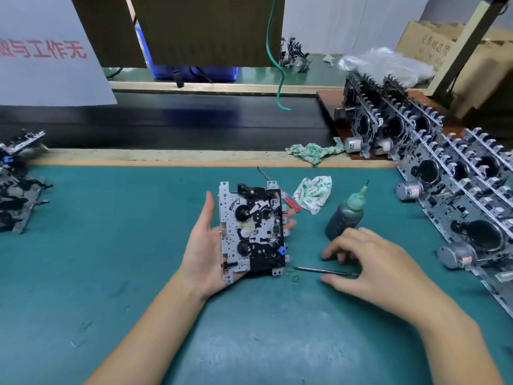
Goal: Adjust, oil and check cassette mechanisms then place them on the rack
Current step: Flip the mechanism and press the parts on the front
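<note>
On the green work mat [111, 245], rows of finished mechanisms [458, 190] fill the rack [329, 112] at your right, with a loose pile of untreated units [19, 184] at the far left. The cassette mechanism [251, 232] in hand lies face up across your left hand [201, 251], raised just off the mat, thumb extended along its left edge and fingertips curling round the right edge. It sits cradled rather than clamped, so a nudge could tip it off the palm. Your right hand [372, 262] hovers low over the mat, fingers spread and bent, closing on the thin metal tool [322, 270] but not clearly gripping it. The oil bottle [345, 215] stands just beyond those knuckles; lifting the hand carelessly could knock it over and spill oil on the mat. A red-handled screwdriver [291, 202] and rag [313, 194] lie behind the mechanism.
</note>
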`<state>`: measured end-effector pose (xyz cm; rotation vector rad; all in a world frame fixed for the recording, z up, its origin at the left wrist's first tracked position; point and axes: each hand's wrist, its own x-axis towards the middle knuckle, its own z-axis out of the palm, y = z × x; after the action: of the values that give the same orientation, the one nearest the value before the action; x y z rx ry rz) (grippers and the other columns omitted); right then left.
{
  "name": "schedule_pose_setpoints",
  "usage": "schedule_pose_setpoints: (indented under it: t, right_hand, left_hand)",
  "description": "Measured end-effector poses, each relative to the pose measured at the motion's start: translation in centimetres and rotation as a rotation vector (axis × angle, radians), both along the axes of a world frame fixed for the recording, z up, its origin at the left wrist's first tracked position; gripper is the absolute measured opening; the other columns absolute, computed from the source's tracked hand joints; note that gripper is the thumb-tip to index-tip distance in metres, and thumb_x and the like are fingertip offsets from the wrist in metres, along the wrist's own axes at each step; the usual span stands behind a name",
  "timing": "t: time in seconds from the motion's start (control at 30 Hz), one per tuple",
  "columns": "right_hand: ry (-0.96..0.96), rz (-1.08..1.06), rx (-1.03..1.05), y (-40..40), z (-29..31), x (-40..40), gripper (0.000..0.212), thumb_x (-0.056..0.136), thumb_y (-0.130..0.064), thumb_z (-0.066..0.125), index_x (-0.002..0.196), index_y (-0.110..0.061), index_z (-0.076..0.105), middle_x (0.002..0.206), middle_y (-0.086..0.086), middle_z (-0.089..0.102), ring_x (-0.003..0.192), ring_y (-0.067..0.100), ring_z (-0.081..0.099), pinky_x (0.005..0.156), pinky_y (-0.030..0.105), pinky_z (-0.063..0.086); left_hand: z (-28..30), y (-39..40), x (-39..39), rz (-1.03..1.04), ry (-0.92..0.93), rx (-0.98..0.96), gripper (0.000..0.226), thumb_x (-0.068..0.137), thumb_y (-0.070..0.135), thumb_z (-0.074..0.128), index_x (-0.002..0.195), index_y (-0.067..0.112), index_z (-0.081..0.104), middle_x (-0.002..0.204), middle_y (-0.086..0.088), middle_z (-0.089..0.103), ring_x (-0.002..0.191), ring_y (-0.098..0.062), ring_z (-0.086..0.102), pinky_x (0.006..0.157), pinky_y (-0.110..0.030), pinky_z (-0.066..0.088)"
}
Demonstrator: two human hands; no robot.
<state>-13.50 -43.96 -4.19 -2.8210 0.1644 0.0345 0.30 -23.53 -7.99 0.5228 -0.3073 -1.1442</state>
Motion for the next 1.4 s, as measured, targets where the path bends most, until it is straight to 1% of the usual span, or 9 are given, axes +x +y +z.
schedule_pose_setpoints:
  t: [0.13,0.23,0.33,0.43,0.57,0.77,1.0,1.2,1.4]
  right_hand:
    - [0.049,0.055,-0.024,0.8,-0.8,0.6,0.015,0.090,-0.040,0.054,0.081,-0.039,0.042,0.086,-0.017,0.050,0.088,0.000,0.041,0.073,0.019,0.036]
    - [0.027,-0.009,0.419,0.6,-0.4,0.4,0.018,0.096,-0.029,0.048,0.080,-0.034,0.042,0.071,-0.008,0.059,0.067,0.003,0.051,0.063,0.018,0.038]
    - [0.046,-0.059,0.850,1.7,-0.3,0.7,0.015,0.097,-0.021,0.046,0.083,-0.025,0.042,0.052,-0.004,0.040,0.047,0.008,0.032,0.045,0.014,0.030]
    - [0.168,-0.069,1.086,3.2,-0.6,1.4,0.020,0.096,-0.027,0.046,0.079,-0.016,0.045,0.048,-0.006,0.028,0.041,0.007,0.018,0.037,0.013,0.020]
    - [0.254,-0.082,1.320,3.5,-0.4,1.6,0.027,0.093,-0.022,0.047,0.068,-0.013,0.051,0.046,-0.002,0.032,0.036,0.007,0.026,0.035,0.015,0.025]
    - [0.319,-0.134,1.194,3.6,-0.3,1.7,0.047,0.099,-0.029,0.041,0.055,-0.020,0.052,0.041,-0.005,0.030,0.036,0.006,0.015,0.035,0.012,0.016]
    - [0.276,-0.135,1.218,3.8,-0.3,1.8,0.037,0.089,-0.031,0.049,0.062,-0.010,0.058,0.043,-0.004,0.030,0.039,0.007,0.017,0.039,0.016,0.015]
    - [0.339,-0.068,1.130,3.4,-0.4,1.5,0.036,0.098,-0.024,0.045,0.065,-0.012,0.054,0.047,-0.001,0.050,0.038,0.008,0.044,0.040,0.018,0.039]
    - [0.347,-0.069,1.037,3.4,-0.2,1.4,0.035,0.099,-0.027,0.043,0.068,-0.014,0.051,0.039,-0.003,0.043,0.033,0.008,0.028,0.035,0.014,0.023]
  left_hand:
    - [-0.2,-0.2,0.1,0.033,0.036,0.050,0.093,0.087,0.075,0.027,0.136,0.000,0.047,0.143,-0.027,0.041,0.134,-0.039,0.040,0.112,-0.053,0.027]
    - [-0.1,-0.4,-0.1,0.083,0.073,0.124,0.089,0.088,0.073,0.026,0.130,0.000,0.054,0.137,-0.028,0.047,0.128,-0.039,0.047,0.109,-0.051,0.032]
    - [-0.1,-0.6,-0.6,0.113,0.118,0.204,0.084,0.089,0.069,0.026,0.123,0.001,0.061,0.130,-0.027,0.055,0.119,-0.037,0.056,0.105,-0.049,0.040]
    - [0.0,-0.5,-1.4,0.104,0.154,0.260,0.080,0.092,0.065,0.026,0.114,0.001,0.068,0.124,-0.024,0.060,0.110,-0.034,0.062,0.099,-0.045,0.046]
    - [0.1,-0.7,-1.8,0.054,0.181,0.299,0.077,0.092,0.064,0.028,0.104,0.002,0.073,0.116,-0.020,0.066,0.102,-0.030,0.067,0.083,-0.039,0.056]
    - [0.2,-1.0,-1.7,0.038,0.151,0.391,0.079,0.089,0.066,0.030,0.112,0.002,0.070,0.124,-0.023,0.061,0.108,-0.032,0.063,0.094,-0.042,0.049]
    - [0.3,-1.0,-1.6,0.050,0.155,0.435,0.077,0.088,0.067,0.031,0.103,0.005,0.074,0.117,-0.019,0.066,0.104,-0.029,0.066,0.086,-0.038,0.055]
    - [0.2,-1.2,-1.5,0.055,0.127,0.483,0.075,0.088,0.068,0.033,0.102,0.008,0.075,0.117,-0.019,0.066,0.106,-0.030,0.065,0.087,-0.040,0.053]
    - [0.4,-1.2,-1.6,0.064,0.136,0.488,0.073,0.087,0.068,0.035,0.100,0.008,0.076,0.115,-0.019,0.067,0.104,-0.030,0.066,0.083,-0.039,0.056]
